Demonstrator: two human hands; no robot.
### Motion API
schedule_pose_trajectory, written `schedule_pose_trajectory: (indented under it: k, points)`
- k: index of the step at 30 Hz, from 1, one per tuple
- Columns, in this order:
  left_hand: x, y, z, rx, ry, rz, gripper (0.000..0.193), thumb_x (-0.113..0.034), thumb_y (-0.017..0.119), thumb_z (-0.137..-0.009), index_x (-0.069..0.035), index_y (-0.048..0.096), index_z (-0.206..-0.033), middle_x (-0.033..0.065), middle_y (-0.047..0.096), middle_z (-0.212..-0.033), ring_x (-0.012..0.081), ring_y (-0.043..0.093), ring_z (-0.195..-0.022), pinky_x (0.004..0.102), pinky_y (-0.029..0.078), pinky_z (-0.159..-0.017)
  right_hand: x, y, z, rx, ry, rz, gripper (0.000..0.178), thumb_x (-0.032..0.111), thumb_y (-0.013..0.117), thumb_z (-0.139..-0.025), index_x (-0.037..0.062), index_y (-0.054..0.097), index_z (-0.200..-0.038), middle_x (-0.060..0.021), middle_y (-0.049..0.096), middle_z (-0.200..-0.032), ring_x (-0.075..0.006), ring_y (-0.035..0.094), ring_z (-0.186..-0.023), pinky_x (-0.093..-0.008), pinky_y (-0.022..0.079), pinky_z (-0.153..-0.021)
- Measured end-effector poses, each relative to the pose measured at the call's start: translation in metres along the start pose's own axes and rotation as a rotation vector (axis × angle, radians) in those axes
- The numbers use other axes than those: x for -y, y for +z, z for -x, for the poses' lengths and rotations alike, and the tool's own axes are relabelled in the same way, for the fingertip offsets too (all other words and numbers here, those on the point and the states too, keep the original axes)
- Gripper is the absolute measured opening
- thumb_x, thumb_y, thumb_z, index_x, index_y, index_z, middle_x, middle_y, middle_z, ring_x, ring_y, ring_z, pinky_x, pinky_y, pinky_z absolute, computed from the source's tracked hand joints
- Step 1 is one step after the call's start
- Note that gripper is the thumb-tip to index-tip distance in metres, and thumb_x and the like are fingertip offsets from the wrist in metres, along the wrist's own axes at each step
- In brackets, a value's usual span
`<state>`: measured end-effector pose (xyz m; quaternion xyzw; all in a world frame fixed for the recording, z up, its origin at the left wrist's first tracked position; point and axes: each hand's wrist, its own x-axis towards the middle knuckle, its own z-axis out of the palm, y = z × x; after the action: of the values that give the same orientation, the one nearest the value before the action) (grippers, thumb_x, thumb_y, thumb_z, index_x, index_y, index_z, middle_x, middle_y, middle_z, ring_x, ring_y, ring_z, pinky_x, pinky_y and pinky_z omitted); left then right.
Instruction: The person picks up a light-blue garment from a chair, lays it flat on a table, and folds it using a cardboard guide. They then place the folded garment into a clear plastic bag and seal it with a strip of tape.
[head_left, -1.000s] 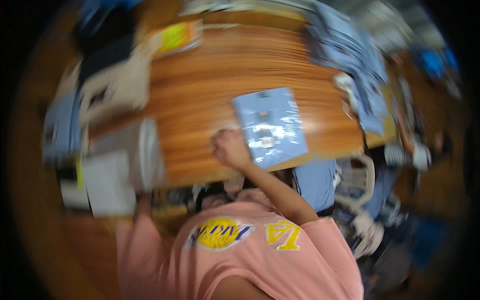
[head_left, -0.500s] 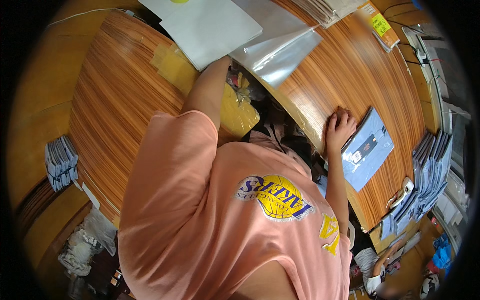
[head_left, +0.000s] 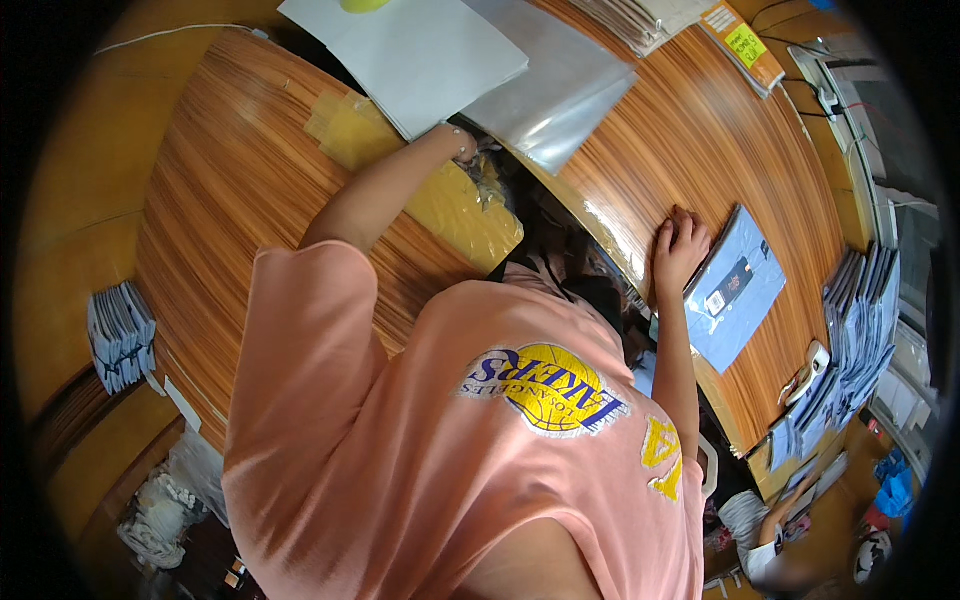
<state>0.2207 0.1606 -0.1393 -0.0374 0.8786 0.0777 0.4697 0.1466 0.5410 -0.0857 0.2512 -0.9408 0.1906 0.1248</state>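
My left hand is down in the dark gap between two wood-grain table tops, beside the corner of a stack of white sheets. Its fingers are hidden, with crumpled clear plastic close by. Yellow-brown tape covers the table edge under that forearm. On the right table top rests my right hand, fingers loosely spread and holding nothing. Just right of it lies a folded blue shirt in a clear bag, with a dark tag and a white label.
Clear plastic sheeting lies beside the white sheets. Bundled blue packs stand at far left, more packed blue garments at far right. A white handheld device sits by the right edge. Another person is at lower right.
My left hand has drawn back from under the white sheets, so the wrist and part of the hand now show. My right hand remains beside the blue shirt.
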Motion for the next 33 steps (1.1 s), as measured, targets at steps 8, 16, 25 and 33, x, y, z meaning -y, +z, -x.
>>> schedule_pose_trajectory:
  k: [8,16,25,33]
  points:
    - [-0.003,-0.001,0.025,-0.035,-0.026,0.114,0.040,-0.027,0.061,-0.080,0.007,0.058,-0.101,0.0249,0.058,-0.102,0.0360,0.056,-0.096,0.0403,0.044,-0.082,0.002,-0.002,0.000,-0.008,0.000,0.005,0.026,0.019,0.053,-0.081,0.0087,0.057,-0.104,-0.0142,0.051,-0.106,-0.0322,0.046,-0.100,-0.0431,0.033,-0.089]
    - [0.015,-0.004,0.049,-0.359,0.210,0.392,0.044,-0.024,0.061,-0.080,0.009,0.049,-0.107,0.0243,0.056,-0.105,0.0337,0.055,-0.096,0.0368,0.042,-0.082,0.000,-0.003,0.000,-0.019,0.006,-0.004,0.025,0.018,0.055,-0.080,0.0075,0.058,-0.103,-0.0148,0.051,-0.105,-0.0324,0.045,-0.100,-0.0428,0.033,-0.089]
    - [0.015,-0.016,0.086,-0.169,0.152,0.777,0.039,-0.035,0.052,-0.086,-0.001,0.047,-0.106,0.0076,0.055,-0.084,0.0147,0.048,-0.069,0.0302,0.042,-0.055,0.154,0.013,-0.038,0.451,-0.292,-0.717,0.018,0.012,0.056,-0.078,0.0024,0.061,-0.092,-0.0175,0.060,-0.086,-0.0316,0.058,-0.079,-0.0361,0.045,-0.070]
    - [0.023,0.004,0.073,-0.298,0.301,0.848,0.038,-0.038,0.052,-0.086,-0.005,0.054,-0.105,0.0021,0.056,-0.084,0.0095,0.045,-0.070,0.0241,0.038,-0.053,0.212,0.102,-0.032,0.683,0.016,-0.776,0.031,0.030,0.064,-0.072,0.0004,0.061,-0.083,-0.0180,0.057,-0.064,-0.0345,0.056,-0.061,-0.0403,0.043,-0.059]
